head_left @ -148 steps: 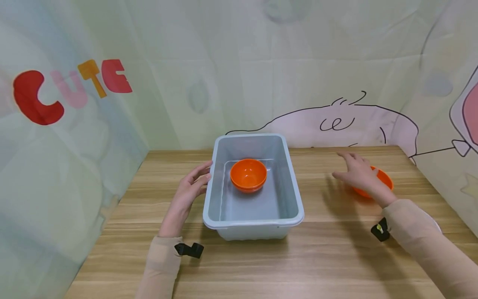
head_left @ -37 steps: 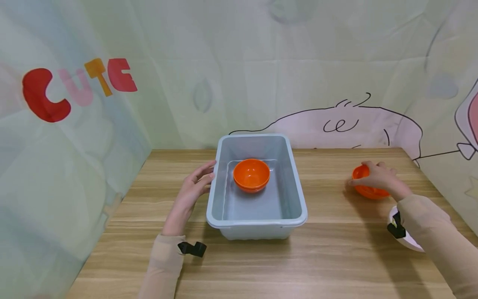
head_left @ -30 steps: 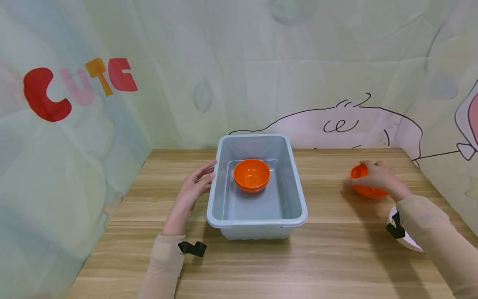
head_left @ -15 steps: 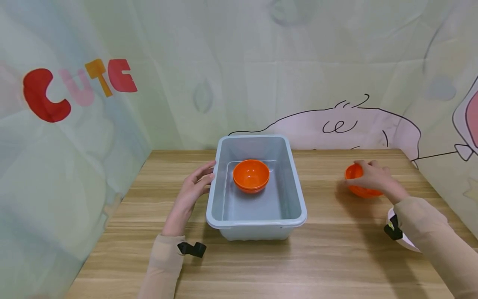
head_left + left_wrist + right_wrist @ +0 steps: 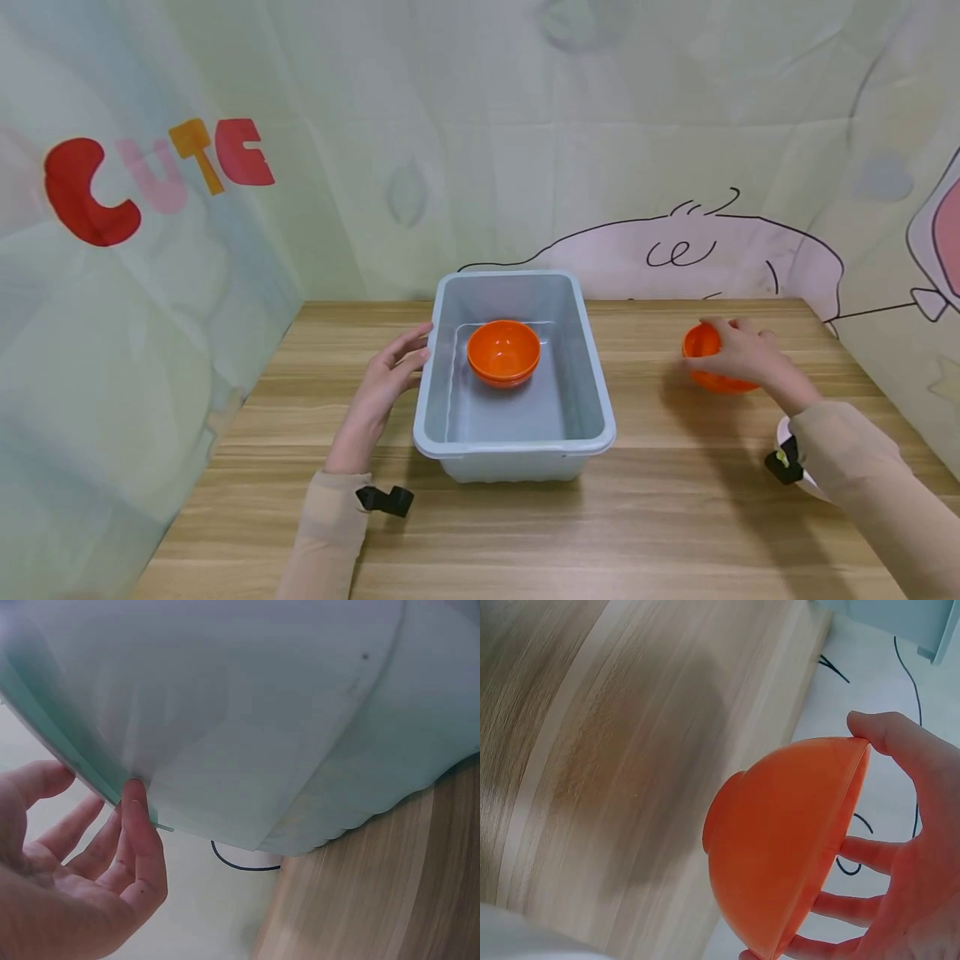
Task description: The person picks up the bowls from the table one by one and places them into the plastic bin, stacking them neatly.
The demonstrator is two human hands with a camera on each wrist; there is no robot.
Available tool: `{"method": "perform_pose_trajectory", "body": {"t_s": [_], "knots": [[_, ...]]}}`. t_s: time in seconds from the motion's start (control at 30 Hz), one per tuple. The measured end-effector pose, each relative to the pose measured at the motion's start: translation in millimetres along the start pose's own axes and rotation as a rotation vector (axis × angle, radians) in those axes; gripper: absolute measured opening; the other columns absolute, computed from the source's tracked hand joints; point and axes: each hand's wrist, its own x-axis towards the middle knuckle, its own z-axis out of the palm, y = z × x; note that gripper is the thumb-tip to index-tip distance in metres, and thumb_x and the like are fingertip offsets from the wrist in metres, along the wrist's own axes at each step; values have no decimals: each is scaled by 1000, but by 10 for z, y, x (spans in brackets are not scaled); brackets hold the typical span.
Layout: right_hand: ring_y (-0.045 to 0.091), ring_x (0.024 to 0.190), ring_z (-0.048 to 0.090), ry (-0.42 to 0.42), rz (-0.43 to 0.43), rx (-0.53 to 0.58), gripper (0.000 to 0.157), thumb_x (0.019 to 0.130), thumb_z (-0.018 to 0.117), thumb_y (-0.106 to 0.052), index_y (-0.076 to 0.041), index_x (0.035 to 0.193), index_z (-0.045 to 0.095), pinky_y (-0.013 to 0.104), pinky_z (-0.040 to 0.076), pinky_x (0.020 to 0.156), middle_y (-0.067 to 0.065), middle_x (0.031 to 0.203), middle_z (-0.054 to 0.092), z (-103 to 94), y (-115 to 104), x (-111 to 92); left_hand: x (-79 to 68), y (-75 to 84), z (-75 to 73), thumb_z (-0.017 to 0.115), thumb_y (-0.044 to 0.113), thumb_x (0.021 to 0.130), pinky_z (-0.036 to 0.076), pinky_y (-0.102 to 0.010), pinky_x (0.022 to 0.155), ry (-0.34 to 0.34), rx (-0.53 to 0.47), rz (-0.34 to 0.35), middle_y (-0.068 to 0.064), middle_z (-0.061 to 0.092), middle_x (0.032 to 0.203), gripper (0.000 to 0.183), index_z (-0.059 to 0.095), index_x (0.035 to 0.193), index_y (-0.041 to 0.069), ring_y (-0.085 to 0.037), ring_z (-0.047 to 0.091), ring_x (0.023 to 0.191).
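Note:
My right hand [image 5: 738,354] grips an orange bowl [image 5: 697,342] from above, thumb and fingers spread across its rim. In the right wrist view the bowl [image 5: 772,840] hangs over the wooden table, casting a shadow. My left hand [image 5: 386,375] touches the left rim of a light blue-grey plastic tub [image 5: 513,462]; in the left wrist view its fingertips rest against the rim and the wall below. Inside the tub sit nested orange bowls [image 5: 504,354], upright on its floor. The right hand covers part of the held bowl in the head view.
A white round dish [image 5: 817,489] lies at the right, mostly hidden under the right sleeve. The wooden table [image 5: 637,533] ends at a printed cloth backdrop [image 5: 510,133] behind and at both sides. A black wrist camera [image 5: 385,501] sits on the left cuff.
My right hand, over the bowl on the table 4.9 seconds ago, has since gripped it. Over the last second, hand and bowl have shifted left and slightly up. The left hand stays at the rim.

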Motion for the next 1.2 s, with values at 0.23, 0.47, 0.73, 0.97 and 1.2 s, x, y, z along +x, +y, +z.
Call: {"method": "perform_pose_trajectory", "body": {"t_s": [0.23, 0.47, 0.73, 0.97, 1.2], "knots": [[63, 107, 30, 5, -10, 17, 90, 80, 67, -53, -2, 144, 31, 68, 43, 76, 44, 135, 27, 6, -46, -30, -11, 7, 4, 59, 32, 96, 52, -35, 89, 3, -2, -3, -8, 51, 137, 48, 48, 142, 23, -14, 58, 106], [60, 105, 32, 17, -27, 13, 90, 80, 67, -54, -3, 144, 31, 67, 45, 74, 42, 136, 28, -8, -115, -71, -2, 12, 10, 59, 33, 95, 52, -36, 90, 2, -3, -7, -8, 51, 138, 48, 48, 141, 23, -15, 58, 106], [59, 107, 32, 27, -32, 13, 90, 80, 67, -56, -5, 145, 31, 67, 47, 74, 42, 136, 28, -4, -206, -133, -2, -5, -1, 59, 33, 95, 51, -39, 92, 1, 0, -8, -8, 51, 138, 48, 48, 141, 24, -19, 56, 112], [58, 107, 31, 34, -39, 42, 90, 80, 68, -55, -6, 145, 31, 63, 48, 74, 40, 136, 29, 36, -244, -167, 2, -10, -3, 59, 33, 95, 52, -36, 91, 0, -5, -4, -8, 52, 137, 48, 48, 141, 24, -16, 58, 107], [59, 109, 31, 42, -32, 39, 92, 78, 68, -58, -6, 145, 31, 65, 48, 73, 40, 136, 29, 73, -283, -198, 0, -3, -2, 59, 34, 95, 52, -35, 91, 0, 3, -12, -6, 51, 137, 48, 48, 141, 25, -17, 57, 109]]}}
